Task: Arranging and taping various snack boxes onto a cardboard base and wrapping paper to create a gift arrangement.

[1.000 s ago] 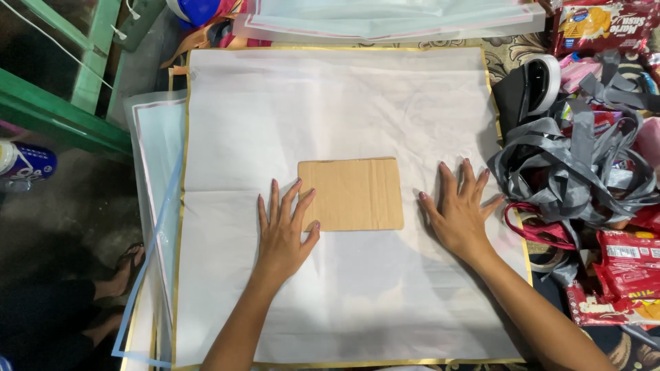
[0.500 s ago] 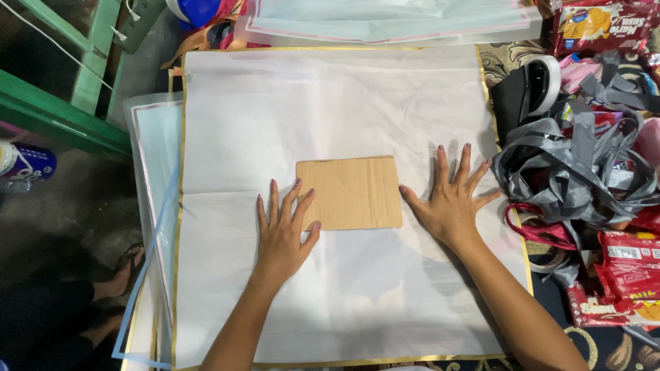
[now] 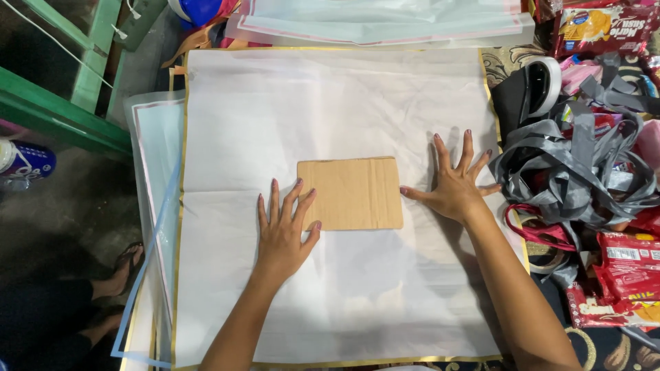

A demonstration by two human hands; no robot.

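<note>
Two bare hands are lying flat and released, fingers spread, on a large white sheet [image 3: 330,124] with a thin gold border. The left hand [image 3: 283,230] is pressing the sheet with its fingertips touching, or just overlapping, the lower left corner of a brown corrugated cardboard rectangle [image 3: 352,192]. The right hand [image 3: 455,184] is resting just to the right of that cardboard, its thumb pointing at the card's right edge and nearly touching it; neither hand is grasping anything.

The cardboard is sitting between the two hands, roughly at the middle of the sheet, flat and a little askew. Because nothing is pinning it from above, a sideways push from either hand is likely to slide it off centre. The sheet is looking thin and already creased, so dragging the palms could be wrinkling or bunching it.

Beyond the right hand, a tangle of grey straps [image 3: 584,165] is lying against the sheet's border, beside red snack packets [image 3: 625,264]; a strap could catch a wrist or creep onto the sheet. Beyond the left hand, pale plastic sleeves [image 3: 155,206] are hanging past the edge and could slip down.
</note>
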